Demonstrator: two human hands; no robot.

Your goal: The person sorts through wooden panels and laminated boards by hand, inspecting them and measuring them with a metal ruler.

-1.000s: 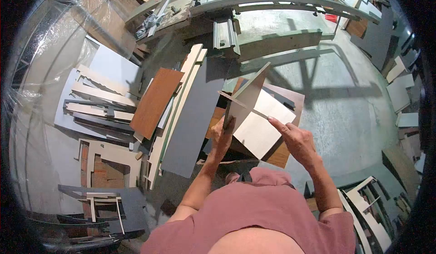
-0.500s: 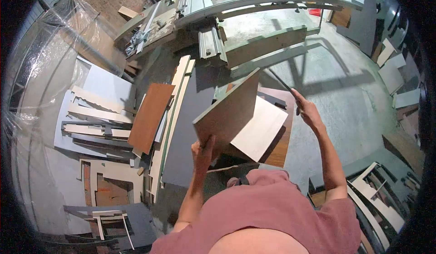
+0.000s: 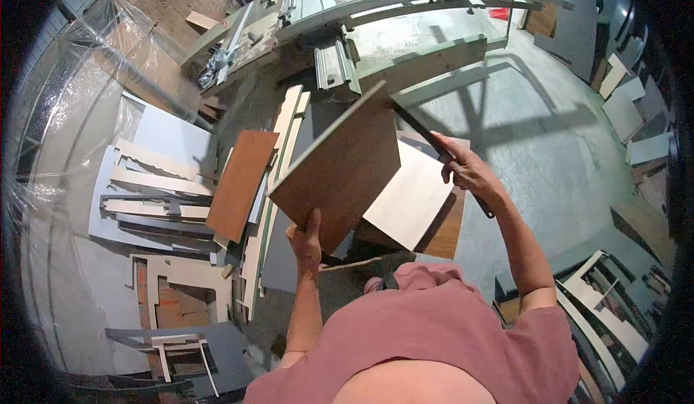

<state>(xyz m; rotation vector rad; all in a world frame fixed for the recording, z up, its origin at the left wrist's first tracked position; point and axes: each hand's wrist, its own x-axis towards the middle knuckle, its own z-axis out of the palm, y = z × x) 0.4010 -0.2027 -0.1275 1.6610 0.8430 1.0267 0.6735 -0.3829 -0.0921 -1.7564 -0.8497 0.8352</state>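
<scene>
- The left hand has turned the flat, rectangular brown board with a pale edge: a second ago it stood nearly edge-on, and now its broad brown face shows.
- That hand pinches the board's lower part, thumb on the brown face, fingers out of sight behind.
- The right hand is wrapped around a long, thin, dark, file-like bar, whose rounded end sticks out below the grip.
- Half a second ago the bar pointed away from the board; now its far end is back by the board's right edge, near the top corner. Whether they touch, I cannot tell.
- This seems to set that edge within the bar's reach.
- The board is tilted above the pale, flat, rectangular panel, partly covering it; that panel lies on a brown wood-grain sheet. Whether the board rests on anything is hidden.
</scene>
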